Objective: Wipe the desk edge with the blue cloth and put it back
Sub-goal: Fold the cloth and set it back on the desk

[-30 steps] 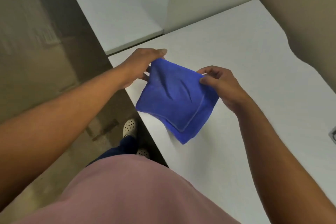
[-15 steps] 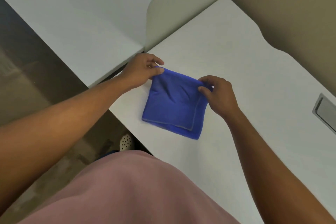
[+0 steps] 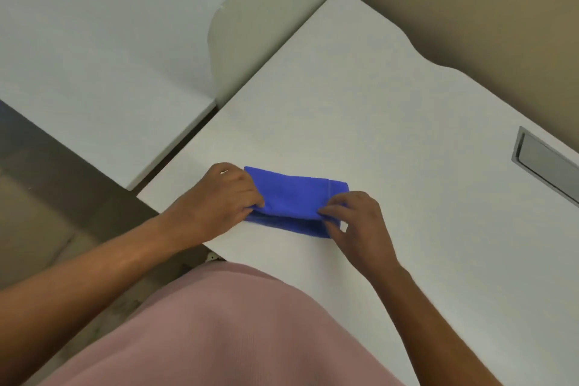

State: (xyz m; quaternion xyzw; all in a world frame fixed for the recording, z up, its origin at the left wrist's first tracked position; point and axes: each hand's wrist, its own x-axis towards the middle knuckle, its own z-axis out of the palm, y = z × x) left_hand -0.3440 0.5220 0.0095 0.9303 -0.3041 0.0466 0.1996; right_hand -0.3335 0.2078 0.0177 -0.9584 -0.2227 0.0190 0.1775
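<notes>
The blue cloth (image 3: 294,197) lies folded into a narrow band on the white desk (image 3: 391,122), close to the desk's near left corner. My left hand (image 3: 219,200) pinches the cloth's left end, and my right hand (image 3: 354,219) pinches the folded edge at its right end. Both hands rest on the desk surface. The desk edge (image 3: 175,222) runs just left of my left hand.
A grey cable hatch (image 3: 545,166) is set into the desk at the right. A beige divider (image 3: 269,19) separates this desk from a neighbouring white desk (image 3: 94,50). A brown partition (image 3: 470,9) stands behind. Floor shows at lower left.
The cloth went from hanging in the air between my hands to lying on the desk, then was folded over toward me into a narrow band. The camera tilted forward.
</notes>
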